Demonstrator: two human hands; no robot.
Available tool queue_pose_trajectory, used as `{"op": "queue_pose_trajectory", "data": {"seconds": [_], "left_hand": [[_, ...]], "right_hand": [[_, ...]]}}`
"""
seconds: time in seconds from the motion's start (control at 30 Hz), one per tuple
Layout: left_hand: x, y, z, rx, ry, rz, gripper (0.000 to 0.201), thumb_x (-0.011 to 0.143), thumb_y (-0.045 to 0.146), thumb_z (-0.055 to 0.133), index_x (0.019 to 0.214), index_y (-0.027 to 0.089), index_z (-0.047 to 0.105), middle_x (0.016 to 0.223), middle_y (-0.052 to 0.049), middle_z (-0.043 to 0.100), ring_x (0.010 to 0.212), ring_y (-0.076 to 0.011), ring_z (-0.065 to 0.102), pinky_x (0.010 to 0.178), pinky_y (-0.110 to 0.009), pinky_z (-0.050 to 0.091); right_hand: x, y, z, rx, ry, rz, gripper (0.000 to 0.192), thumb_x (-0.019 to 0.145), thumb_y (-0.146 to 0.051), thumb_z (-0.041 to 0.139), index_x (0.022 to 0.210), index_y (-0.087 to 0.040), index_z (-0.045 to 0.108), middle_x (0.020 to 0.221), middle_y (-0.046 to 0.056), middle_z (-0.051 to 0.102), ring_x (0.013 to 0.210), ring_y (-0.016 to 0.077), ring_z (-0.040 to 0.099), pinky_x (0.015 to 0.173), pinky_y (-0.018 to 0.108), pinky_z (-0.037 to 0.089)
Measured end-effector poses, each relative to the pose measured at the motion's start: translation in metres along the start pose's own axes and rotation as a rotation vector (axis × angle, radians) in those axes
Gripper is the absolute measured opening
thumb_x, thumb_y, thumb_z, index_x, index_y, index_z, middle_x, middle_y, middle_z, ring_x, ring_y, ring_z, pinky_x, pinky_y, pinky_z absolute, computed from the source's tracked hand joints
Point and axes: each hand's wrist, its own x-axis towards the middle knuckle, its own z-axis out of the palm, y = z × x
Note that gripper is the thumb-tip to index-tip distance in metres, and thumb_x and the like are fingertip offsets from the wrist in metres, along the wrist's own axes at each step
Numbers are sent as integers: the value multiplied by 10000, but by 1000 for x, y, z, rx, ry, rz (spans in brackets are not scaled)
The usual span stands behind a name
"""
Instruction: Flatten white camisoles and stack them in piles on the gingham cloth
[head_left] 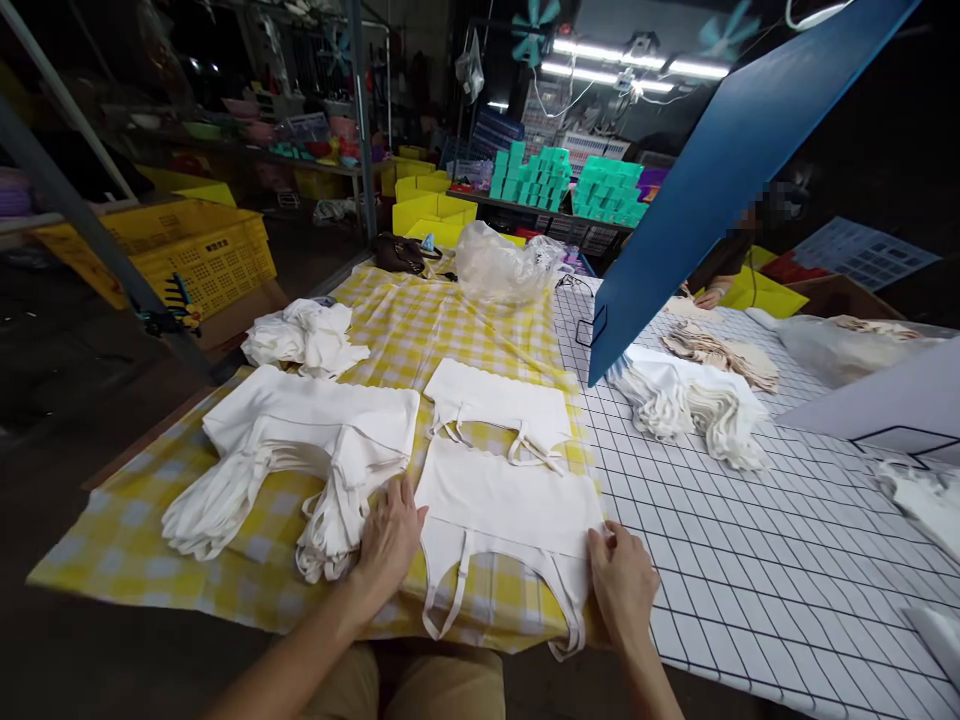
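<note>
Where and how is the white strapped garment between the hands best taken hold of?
Probably at both side edges of the white strapped garment, coming from left and right: its wide panel lies flat, with the left hand and right hand at those edges. The loose, narrow straps look likelier to shift.

At least 2 straight white tube lights (600, 52) glare, blown out, above a dim background; the far left sinks towards black. The yellow-and-white checked cloth (420, 330) is moderately lit, with soft shadows in the folded white fabric stack (322, 405). Wide-angle distortion stretches the edges. Pixelation hides a person's head (778, 205).
</note>
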Motion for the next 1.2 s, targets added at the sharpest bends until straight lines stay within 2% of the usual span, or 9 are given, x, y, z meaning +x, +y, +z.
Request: {"op": "queue_pose_trajectory", "data": {"seconds": [0.23,0.37,0.47,0.53,0.73,0.93,1.0,1.07,1.2], "left_hand": [[18,-1,-12,-157,-173,-78,180,848,250,430,872,128,561,943,-107,579,785,-203,595,641,-288,442],[20,-3,-15,-457,-174,-90,149,812,205,472,671,162,488,692,-15,561,714,-145,573,652,-239,429],[19,-4,-16,-784,-245,-226,99,802,193,479,709,168,455,633,24,533,547,-101,552,507,-196,423],[19,-3,-16,-959,-305,-318,40,793,184,487,780,164,455,641,28,549,474,-88,541,440,-184,419],[26,-4,-4,-1079,-449,-371,27,770,145,499,795,134,497,572,22,572,405,-105,549,400,-197,443],[15,-12,-6,-1301,-432,-441,70,794,120,455,846,133,500,602,33,565,425,-90,545,462,-226,488],[6,-17,-11,-1203,-485,-403,153,802,130,447,949,128,492,604,19,579,441,-119,567,468,-248,486],[-2,-21,-15,-925,-463,-323,250,798,135,458,1046,119,480,642,-18,610,508,-165,609,506,-282,490],[-10,-12,-14,-317,-92,5,319,798,143,468,1112,129,522,999,-134,628,939,-236,609,783,-358,486]], "right_hand": [[-5,-10,-4,1,-142,113,253,769,-382,384,728,-189,542,848,111,593,814,262,541,727,396,351],[-4,-16,-9,-5,-92,158,249,774,-356,377,833,-175,536,982,132,567,938,275,511,772,401,346],[-5,-15,-12,-34,-54,197,306,789,-376,369,945,-155,513,1028,161,564,979,305,498,785,428,338],[-4,-12,-13,-43,-107,213,287,791,-393,377,900,-164,511,953,148,593,922,300,524,788,433,332],[2,-11,-16,47,-163,226,157,720,-362,444,661,-219,420,710,37,588,692,213,534,713,361,350],[1,-4,-27,169,-123,218,164,679,-391,437,669,-227,419,611,8,565,592,187,514,598,300,367],[-1,4,-30,140,-163,222,175,677,-397,437,687,-223,455,631,21,586,605,196,529,602,306,380],[-5,9,-30,65,-213,210,193,690,-383,425,735,-216,509,683,40,617,645,212,553,640,335,396],[-12,3,-18,-80,-106,51,409,798,-367,299,1057,-184,557,1112,117,595,984,277,540,797,437,391]]}}
